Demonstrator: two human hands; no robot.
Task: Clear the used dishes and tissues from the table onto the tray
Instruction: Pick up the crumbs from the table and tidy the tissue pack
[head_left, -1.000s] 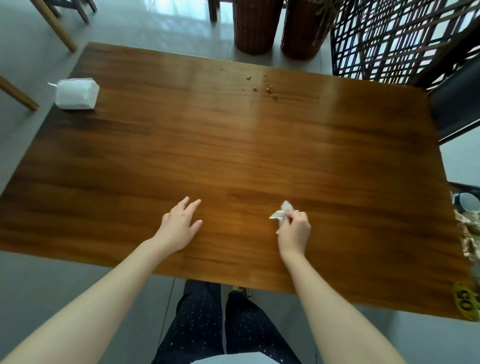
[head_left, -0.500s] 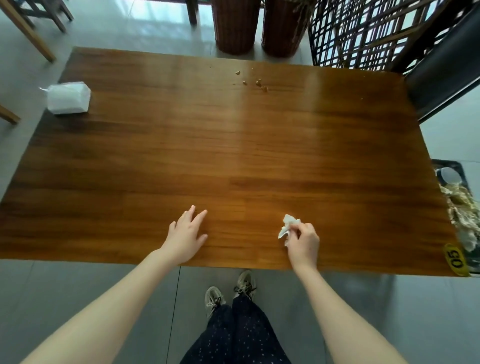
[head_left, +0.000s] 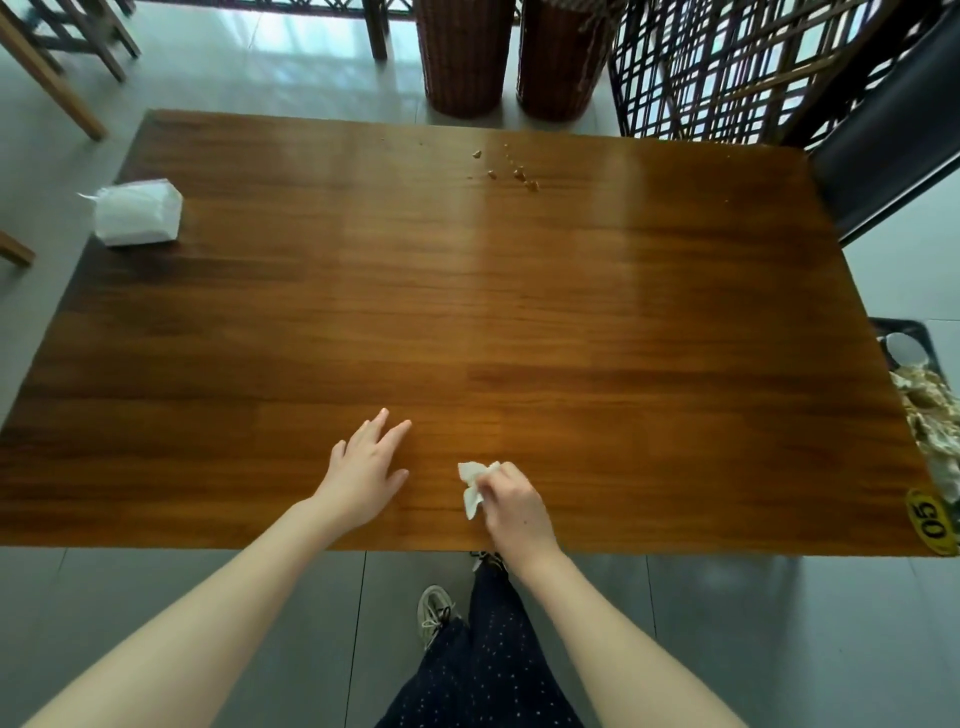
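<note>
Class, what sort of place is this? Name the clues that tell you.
Probably a café or restaurant dining area: a numbered "05" sticker on the wooden table, a tissue pack set out, and a tray of used dishes alongside.

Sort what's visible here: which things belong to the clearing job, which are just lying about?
Job:
- crumpled tissue, pinched in right hand
- tray off the table's right end
- crumbs

Bystanders:
- tissue pack
- number sticker
- wicker baskets
- left hand, flat and empty
</note>
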